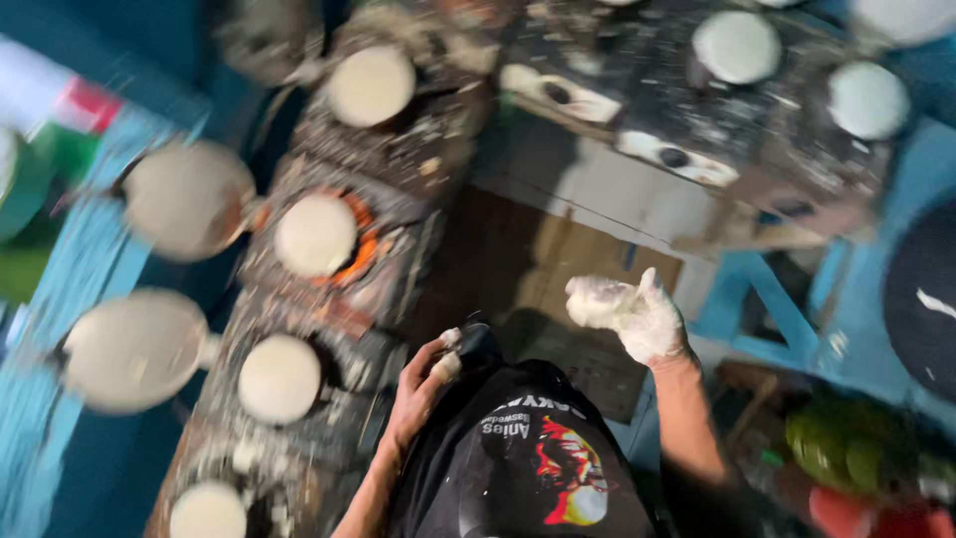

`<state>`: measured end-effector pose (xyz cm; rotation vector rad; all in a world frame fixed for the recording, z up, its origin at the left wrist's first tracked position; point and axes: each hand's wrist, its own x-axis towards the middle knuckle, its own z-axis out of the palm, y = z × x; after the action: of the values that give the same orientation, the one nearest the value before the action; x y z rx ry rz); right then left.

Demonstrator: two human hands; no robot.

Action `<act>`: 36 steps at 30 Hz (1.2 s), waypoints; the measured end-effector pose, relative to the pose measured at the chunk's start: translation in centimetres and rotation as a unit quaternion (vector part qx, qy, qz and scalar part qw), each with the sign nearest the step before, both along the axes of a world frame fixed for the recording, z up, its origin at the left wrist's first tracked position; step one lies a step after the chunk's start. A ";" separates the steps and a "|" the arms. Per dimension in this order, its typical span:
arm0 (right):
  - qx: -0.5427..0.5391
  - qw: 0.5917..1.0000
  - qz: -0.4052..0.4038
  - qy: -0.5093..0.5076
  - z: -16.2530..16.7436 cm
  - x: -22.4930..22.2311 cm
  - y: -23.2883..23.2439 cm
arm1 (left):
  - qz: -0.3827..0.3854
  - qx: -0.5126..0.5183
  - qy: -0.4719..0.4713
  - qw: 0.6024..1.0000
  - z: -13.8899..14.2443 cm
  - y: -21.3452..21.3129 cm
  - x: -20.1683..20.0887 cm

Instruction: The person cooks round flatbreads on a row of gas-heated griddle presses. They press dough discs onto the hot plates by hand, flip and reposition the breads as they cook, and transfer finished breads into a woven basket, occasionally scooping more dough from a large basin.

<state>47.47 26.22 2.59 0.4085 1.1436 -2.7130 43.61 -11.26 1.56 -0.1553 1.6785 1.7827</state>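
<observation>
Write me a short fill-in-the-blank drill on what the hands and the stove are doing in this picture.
1. The right hand, coated in white flour, has a lump of ____ in its grip.
2. The left hand rests against the person's ____ apron.
3. Under one flatbread on the stove a burner glows ____.
4. The flatbreads on the burners are ____ in shape.

Missing words: dough; black; orange; round

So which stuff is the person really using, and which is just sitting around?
In use:
right hand, coated in white dough
left hand, dough on its fingertips
white flatbreads cooking on the burners

Just lying about:
green and red things, too blurred to name
blue frame
</observation>
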 end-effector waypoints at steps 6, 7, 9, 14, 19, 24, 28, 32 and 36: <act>0.033 0.964 -0.257 -0.068 -1.8 0.5 10.8 | -0.091 -0.012 0.026 0.995 -1.7 10.8 -5.6; 0.016 0.981 -0.190 0.018 -1.8 0.3 13.1 | -0.103 -0.007 0.030 0.994 -2.5 13.3 -6.8; -0.012 0.982 -0.071 0.175 -1.1 1.5 17.0 | -0.144 -0.002 0.009 0.989 -3.6 16.6 -8.3; 0.021 0.937 -0.336 0.090 4.4 4.1 30.0 | -0.276 0.041 0.014 0.960 -5.7 30.2 -14.2; 0.276 0.926 -0.249 -0.063 14.5 17.3 42.5 | -0.408 0.004 0.026 0.913 -4.9 40.3 -16.8; 0.483 0.534 -0.691 -0.070 12.2 31.3 58.3 | -0.461 -0.016 0.058 0.885 -4.9 51.9 -16.4; 0.560 0.456 -0.502 -0.475 -0.1 33.6 70.0 | -0.498 0.001 0.115 0.859 -5.2 65.5 -10.9; 0.579 0.572 -0.045 -0.579 -9.0 33.4 76.7 | -0.546 0.048 0.219 0.807 -2.3 78.9 -2.7; 0.640 0.549 0.031 -0.537 -13.2 32.0 83.0 | -0.559 0.152 0.370 0.726 0.9 91.8 5.9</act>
<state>79.43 109.25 -10.63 1.6996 2.1073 -0.4993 49.49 80.52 2.45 1.5716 1.3211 1.0840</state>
